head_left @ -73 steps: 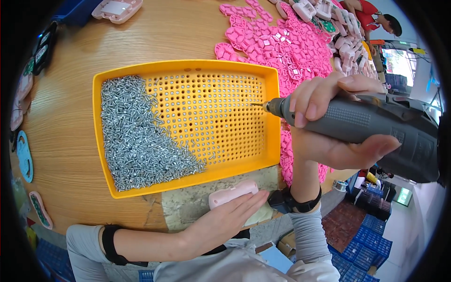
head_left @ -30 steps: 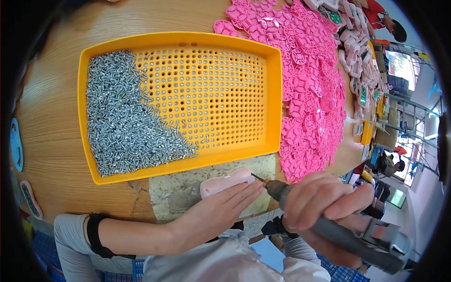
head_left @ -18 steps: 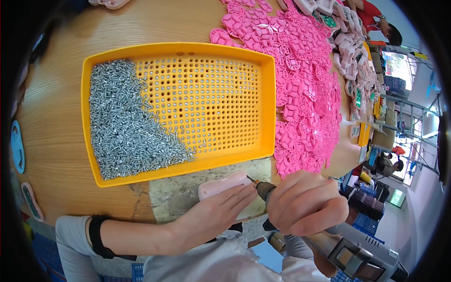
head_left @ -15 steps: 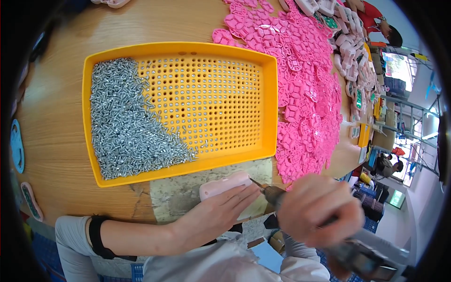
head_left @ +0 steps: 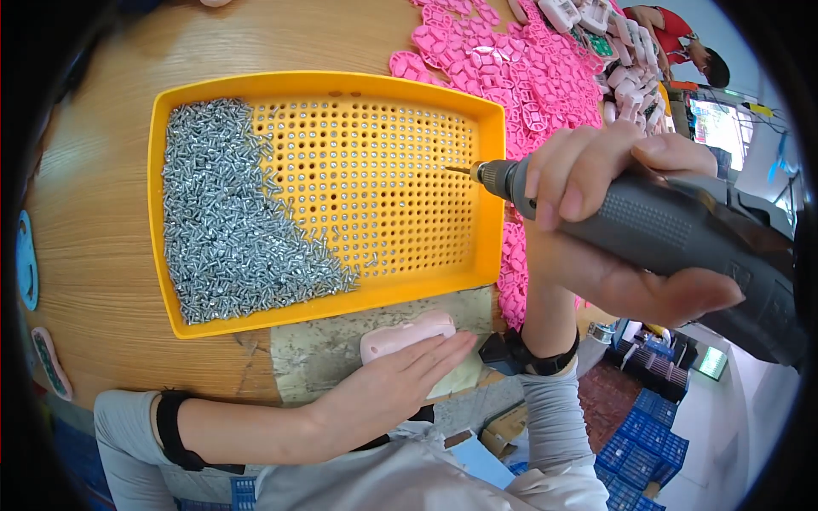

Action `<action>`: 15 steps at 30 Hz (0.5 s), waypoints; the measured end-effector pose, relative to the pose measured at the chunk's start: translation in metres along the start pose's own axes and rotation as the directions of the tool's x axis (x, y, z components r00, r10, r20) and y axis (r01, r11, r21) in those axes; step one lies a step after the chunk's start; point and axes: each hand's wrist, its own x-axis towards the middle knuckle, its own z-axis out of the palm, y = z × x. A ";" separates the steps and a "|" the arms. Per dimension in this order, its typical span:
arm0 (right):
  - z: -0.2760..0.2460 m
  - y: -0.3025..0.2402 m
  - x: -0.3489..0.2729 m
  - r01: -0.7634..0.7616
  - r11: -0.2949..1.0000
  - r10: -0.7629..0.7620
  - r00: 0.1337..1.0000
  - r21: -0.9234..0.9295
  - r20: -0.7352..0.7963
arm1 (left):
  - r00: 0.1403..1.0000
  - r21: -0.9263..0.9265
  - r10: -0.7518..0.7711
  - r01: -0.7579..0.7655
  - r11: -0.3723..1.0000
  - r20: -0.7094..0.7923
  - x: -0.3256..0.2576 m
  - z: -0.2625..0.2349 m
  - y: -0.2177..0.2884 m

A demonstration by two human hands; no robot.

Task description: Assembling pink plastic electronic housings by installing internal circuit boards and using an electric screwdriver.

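My right hand is wrapped round a dark grey electric screwdriver, raised over the right rim of a yellow tray. Its thin bit points left, above the tray's perforated plate; contact with a screw cannot be made out. Loose silver screws are heaped in the tray's left part, and other screws stand in rows of holes. On a worn, stained mat below the tray lies a pale pink plastic casing. My left hand holds it from the near side, fingers straight against it, thumb hidden.
Bright pink plastic parts are piled right of the tray. Pale pink casings, some with green boards, lie behind them. A casing half with a green board is at the left table edge. Blue crates stand lower right. Someone in red is far off.
My right hand has lifted the screwdriver off the casing's right end and moved it up to the tray's right side. The left hand and the casing have hardly moved.
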 end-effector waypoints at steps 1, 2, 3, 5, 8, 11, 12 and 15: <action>0.002 0.001 -0.001 -0.003 1.000 0.002 1.000 -0.023 -0.031 | 1.000 -0.045 -0.012 0.011 0.999 -0.019 0.000 0.001 0.000; 0.003 0.002 -0.001 -0.006 0.999 0.003 0.998 -0.046 -0.062 | 0.999 -0.089 -0.024 0.021 0.996 -0.038 0.000 0.002 0.000; 0.004 0.002 -0.001 -0.007 0.999 0.004 0.998 -0.045 -0.063 | 0.999 -0.091 -0.025 0.021 0.996 -0.038 0.000 0.003 0.001; 0.003 0.003 -0.001 -0.016 0.999 0.013 0.997 -0.043 -0.079 | 0.997 -0.150 -0.043 0.033 0.988 -0.062 0.000 0.004 0.001; -0.001 -0.004 0.000 -0.038 0.999 0.037 0.997 -0.026 -0.069 | 0.999 -0.104 -0.028 0.024 0.994 -0.040 0.001 0.002 0.001; -0.003 -0.016 0.002 -0.067 0.998 0.068 0.996 0.007 -0.055 | 0.999 -0.080 -0.027 0.025 0.997 -0.030 0.000 0.001 0.000; -0.003 -0.021 0.003 -0.077 0.997 0.078 0.996 0.019 -0.050 | 0.999 -0.079 -0.030 0.028 0.996 -0.027 0.000 0.001 0.000; 0.007 -0.036 0.007 -0.105 0.992 0.108 0.994 0.071 -0.034 | 0.999 -0.049 -0.037 0.035 0.998 -0.038 -0.001 0.005 0.002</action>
